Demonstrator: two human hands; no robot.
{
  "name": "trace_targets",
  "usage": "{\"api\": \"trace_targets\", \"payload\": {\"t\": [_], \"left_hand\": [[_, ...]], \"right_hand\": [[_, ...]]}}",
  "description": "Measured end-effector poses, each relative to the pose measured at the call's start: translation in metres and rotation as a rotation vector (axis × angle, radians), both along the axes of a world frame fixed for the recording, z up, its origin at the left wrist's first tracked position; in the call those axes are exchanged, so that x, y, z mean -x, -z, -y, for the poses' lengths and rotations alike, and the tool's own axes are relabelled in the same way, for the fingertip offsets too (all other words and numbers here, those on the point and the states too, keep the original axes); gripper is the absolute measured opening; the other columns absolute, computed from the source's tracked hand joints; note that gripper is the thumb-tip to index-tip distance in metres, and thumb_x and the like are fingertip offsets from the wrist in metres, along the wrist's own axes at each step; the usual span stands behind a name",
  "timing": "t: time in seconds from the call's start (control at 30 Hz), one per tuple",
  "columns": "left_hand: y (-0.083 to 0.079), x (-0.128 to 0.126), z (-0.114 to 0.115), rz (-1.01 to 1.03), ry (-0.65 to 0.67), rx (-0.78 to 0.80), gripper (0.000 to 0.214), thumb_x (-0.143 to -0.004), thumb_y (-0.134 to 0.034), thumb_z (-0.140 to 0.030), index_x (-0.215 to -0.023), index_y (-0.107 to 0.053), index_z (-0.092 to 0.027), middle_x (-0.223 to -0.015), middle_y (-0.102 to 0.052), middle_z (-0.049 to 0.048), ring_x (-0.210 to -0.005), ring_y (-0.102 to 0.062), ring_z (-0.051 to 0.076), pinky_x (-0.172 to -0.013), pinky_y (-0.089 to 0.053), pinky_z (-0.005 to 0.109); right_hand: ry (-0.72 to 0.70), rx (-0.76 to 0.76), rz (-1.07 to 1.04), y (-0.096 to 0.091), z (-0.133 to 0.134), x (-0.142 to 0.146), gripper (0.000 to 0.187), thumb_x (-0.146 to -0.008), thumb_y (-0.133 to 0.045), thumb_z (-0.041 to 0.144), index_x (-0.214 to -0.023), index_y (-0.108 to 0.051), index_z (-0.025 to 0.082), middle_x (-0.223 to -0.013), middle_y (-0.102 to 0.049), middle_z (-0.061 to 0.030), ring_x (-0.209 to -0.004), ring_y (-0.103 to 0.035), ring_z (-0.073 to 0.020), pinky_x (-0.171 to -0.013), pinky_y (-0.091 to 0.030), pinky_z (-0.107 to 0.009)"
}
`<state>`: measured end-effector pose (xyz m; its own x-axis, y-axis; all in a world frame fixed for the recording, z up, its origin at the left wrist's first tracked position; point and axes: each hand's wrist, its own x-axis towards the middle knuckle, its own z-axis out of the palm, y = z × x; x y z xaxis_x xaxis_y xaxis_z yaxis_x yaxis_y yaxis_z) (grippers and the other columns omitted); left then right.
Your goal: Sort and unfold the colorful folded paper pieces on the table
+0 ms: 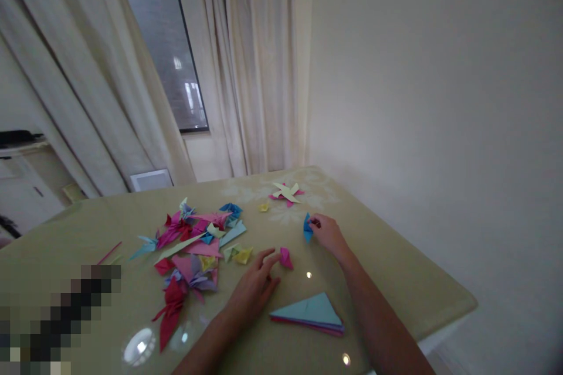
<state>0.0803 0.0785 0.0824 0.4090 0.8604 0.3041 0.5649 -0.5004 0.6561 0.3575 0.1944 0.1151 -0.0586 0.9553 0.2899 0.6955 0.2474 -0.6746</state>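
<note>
My right hand [328, 233] rests on the table [396, 269] toward the far right, its fingers pinched on a small blue folded paper piece [307, 228]. My left hand [255, 287] lies nearer to me in the middle, fingers stretched forward, their tips touching a small pink folded paper piece [285, 258]. Between my forearms lies a stack of paper folded into triangles [310, 312], light blue on top with pink beneath.
A heap of coloured origami pieces [193, 246] covers the table's left middle. A pale yellow and pink pinwheel shape [287, 192] and a small yellow piece [264, 207] lie at the far edge. Curtains [246, 70] and a window [167, 41] stand behind; a wall is at the right.
</note>
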Motion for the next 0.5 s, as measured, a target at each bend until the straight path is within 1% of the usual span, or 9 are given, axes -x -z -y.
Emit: {"api": "trace_targets", "payload": {"t": [0.07,0.1,0.17,0.23,0.3,0.37,0.43,0.5], "left_hand": [[-0.004,-0.005,-0.005,-0.109,-0.003,-0.025,0.059,-0.097,-0.056,-0.025,-0.155,-0.045,-0.036,-0.166,-0.039,0.0145,-0.090,-0.071,0.019,-0.094,-0.057,0.042],[-0.007,-0.008,-0.008,-0.157,0.001,-0.040,0.060,-0.097,-0.057,-0.025,-0.155,-0.045,-0.036,-0.167,-0.038,0.0136,-0.096,-0.071,0.021,-0.095,-0.056,0.043],[-0.011,-0.015,-0.016,-0.224,0.011,-0.056,0.053,-0.098,-0.057,-0.027,-0.151,-0.053,-0.034,-0.162,-0.046,0.0118,-0.105,-0.071,0.025,-0.095,-0.056,0.040],[-0.013,-0.021,-0.022,-0.225,0.005,-0.054,0.043,-0.099,-0.055,-0.029,-0.141,-0.061,-0.031,-0.149,-0.057,0.0112,-0.105,-0.071,0.026,-0.089,-0.056,0.037],[-0.014,-0.023,-0.025,-0.161,-0.029,-0.041,0.035,-0.099,-0.055,-0.030,-0.131,-0.067,-0.028,-0.136,-0.065,0.0108,-0.099,-0.072,0.024,-0.084,-0.055,0.035],[-0.013,-0.021,-0.025,-0.046,-0.076,-0.023,0.030,-0.098,-0.057,-0.033,-0.125,-0.069,-0.025,-0.121,-0.069,0.0102,-0.092,-0.071,0.023,-0.082,-0.054,0.034],[-0.014,-0.017,-0.023,0.086,-0.120,-0.005,0.028,-0.098,-0.060,-0.039,-0.118,-0.070,-0.023,-0.106,-0.072,0.0092,-0.086,-0.070,0.023,-0.079,-0.053,0.034],[-0.015,-0.013,-0.022,0.213,-0.134,0.026,0.029,-0.098,-0.059,-0.045,-0.108,-0.072,-0.022,-0.093,-0.073,0.0078,-0.083,-0.070,0.024,-0.077,-0.052,0.034]], "right_hand": [[-0.030,0.001,0.005,0.001,0.001,0.007,0.020,-0.088,-0.060,0.013,-0.093,-0.079,0.020,-0.096,-0.079,-0.0085,-0.089,-0.072,-0.0229,-0.084,-0.051,-0.033],[-0.047,-0.003,0.007,0.001,0.002,0.011,0.021,-0.089,-0.060,0.013,-0.094,-0.079,0.020,-0.098,-0.079,-0.0083,-0.091,-0.071,-0.0226,-0.085,-0.050,-0.032],[-0.075,-0.012,0.012,0.001,0.004,0.016,0.021,-0.091,-0.059,0.014,-0.095,-0.079,0.021,-0.100,-0.079,-0.0081,-0.093,-0.071,-0.0220,-0.088,-0.050,-0.032],[-0.083,-0.021,0.022,0.002,0.005,0.020,0.020,-0.091,-0.060,0.013,-0.096,-0.078,0.020,-0.102,-0.078,-0.0087,-0.093,-0.070,-0.0216,-0.088,-0.051,-0.031],[-0.076,-0.029,0.034,0.003,0.005,0.021,0.020,-0.090,-0.061,0.013,-0.096,-0.078,0.019,-0.103,-0.076,-0.0093,-0.093,-0.070,-0.0211,-0.088,-0.051,-0.031],[-0.070,-0.032,0.044,0.005,0.005,0.022,0.018,-0.091,-0.061,0.014,-0.096,-0.078,0.020,-0.103,-0.075,-0.0089,-0.092,-0.069,-0.0206,-0.087,-0.051,-0.030],[-0.072,-0.031,0.050,0.007,0.004,0.023,0.016,-0.092,-0.061,0.016,-0.096,-0.077,0.019,-0.101,-0.075,-0.0086,-0.091,-0.069,-0.0205,-0.085,-0.052,-0.030],[-0.082,-0.029,0.052,0.009,0.004,0.024,0.015,-0.093,-0.062,0.018,-0.096,-0.077,0.019,-0.100,-0.075,-0.0088,-0.090,-0.069,-0.0209,-0.084,-0.052,-0.030]]}}
